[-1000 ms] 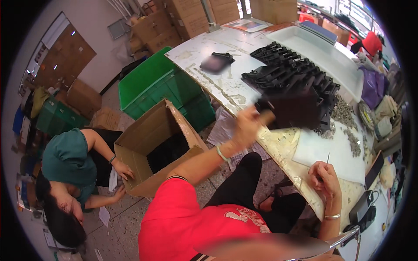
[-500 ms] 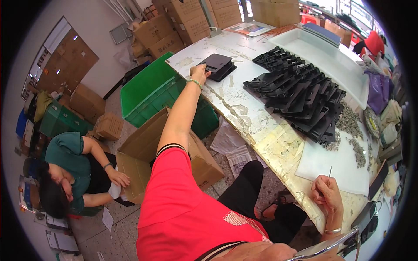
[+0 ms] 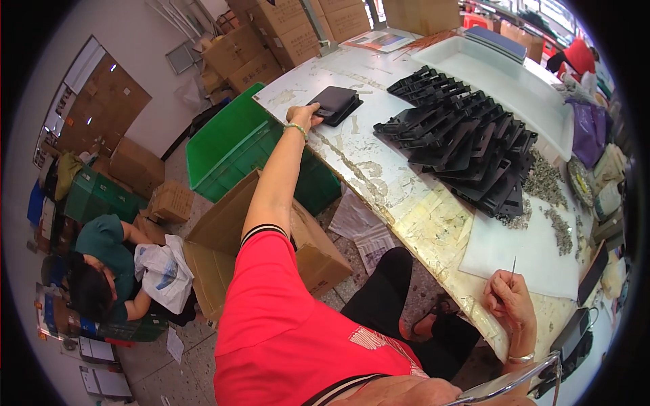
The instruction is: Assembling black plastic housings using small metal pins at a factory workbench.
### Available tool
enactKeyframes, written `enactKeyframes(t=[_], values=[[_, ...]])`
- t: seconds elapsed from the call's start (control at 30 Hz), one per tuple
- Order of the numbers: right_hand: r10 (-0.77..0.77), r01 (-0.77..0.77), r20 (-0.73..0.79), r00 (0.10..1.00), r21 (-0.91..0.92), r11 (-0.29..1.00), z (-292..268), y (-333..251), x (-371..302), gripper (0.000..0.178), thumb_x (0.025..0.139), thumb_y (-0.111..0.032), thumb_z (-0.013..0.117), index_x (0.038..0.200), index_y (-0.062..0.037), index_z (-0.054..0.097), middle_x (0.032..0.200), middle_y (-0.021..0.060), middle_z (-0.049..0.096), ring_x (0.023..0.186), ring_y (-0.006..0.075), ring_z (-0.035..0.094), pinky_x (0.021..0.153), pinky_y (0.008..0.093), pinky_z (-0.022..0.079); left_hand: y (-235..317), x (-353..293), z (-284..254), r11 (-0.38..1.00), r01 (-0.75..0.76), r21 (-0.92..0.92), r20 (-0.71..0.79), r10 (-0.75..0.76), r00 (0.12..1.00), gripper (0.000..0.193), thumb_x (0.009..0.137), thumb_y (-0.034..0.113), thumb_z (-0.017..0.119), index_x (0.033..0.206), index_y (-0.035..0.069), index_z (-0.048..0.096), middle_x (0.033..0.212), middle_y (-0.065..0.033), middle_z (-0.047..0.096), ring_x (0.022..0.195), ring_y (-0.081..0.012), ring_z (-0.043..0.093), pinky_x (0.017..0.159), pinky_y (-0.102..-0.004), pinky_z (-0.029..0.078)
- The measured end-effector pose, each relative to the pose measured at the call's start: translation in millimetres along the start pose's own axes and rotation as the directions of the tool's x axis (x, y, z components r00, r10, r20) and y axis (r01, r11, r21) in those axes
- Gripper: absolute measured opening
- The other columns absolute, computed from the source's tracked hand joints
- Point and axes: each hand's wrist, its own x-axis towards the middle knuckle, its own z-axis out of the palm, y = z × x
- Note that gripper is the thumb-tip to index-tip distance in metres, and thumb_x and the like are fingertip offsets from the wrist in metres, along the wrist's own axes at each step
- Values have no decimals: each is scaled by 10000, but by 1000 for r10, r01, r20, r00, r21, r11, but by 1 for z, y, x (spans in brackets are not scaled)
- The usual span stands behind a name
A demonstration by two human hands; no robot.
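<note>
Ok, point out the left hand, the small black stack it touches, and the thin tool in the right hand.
left hand (image 3: 306, 116), head view, knuckles.
small black stack (image 3: 335, 103), head view, top face.
thin tool (image 3: 513, 265), head view, shaft.

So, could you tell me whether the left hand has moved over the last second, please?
Yes. The left hand went from the row of black trays leftward to the small stack near the table's far-left corner.
</note>
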Motion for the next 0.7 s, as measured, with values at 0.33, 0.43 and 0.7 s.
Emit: enactKeyframes(t=[0.33, 0.43, 0.7], values=[[9, -9, 1, 1000, -27, 1000, -1, 0, -2, 350, 958, -312, 602, 797, -3, 569, 580, 18, 510, 440, 32, 323, 384, 182, 237, -20, 31, 15, 1000, -30, -9, -73, 29, 997, 347, 786, 60, 658, 1027, -172, 566, 1101, -295, 599, 926, -362, 655, 673, -428, 592], [9, -9, 2, 1000, -40, 999, 0, -1, -2, 345, 961, -306, 598, 803, -1, 573, 581, 16, 511, 441, 31, 326, 383, 181, 240, -25, 41, 24, 996, -49, -78, -108, 40, 993, 341, 788, 32, 605, 1055, -176, 565, 1130, -307, 593, 941, -363, 653, 766, -395, 557], [30, -30, 3, 1000, -92, 995, 0, -3, -2, 299, 984, -253, 553, 822, -5, 592, 591, 0, 513, 454, 26, 339, 396, 180, 254, -27, 60, 20, 988, -18, 151, -251, 56, 966, 327, 807, 74, 572, 1046, -149, 595, 1086, -309, 600, 1061, -362, 596, 898, -389, 497]])
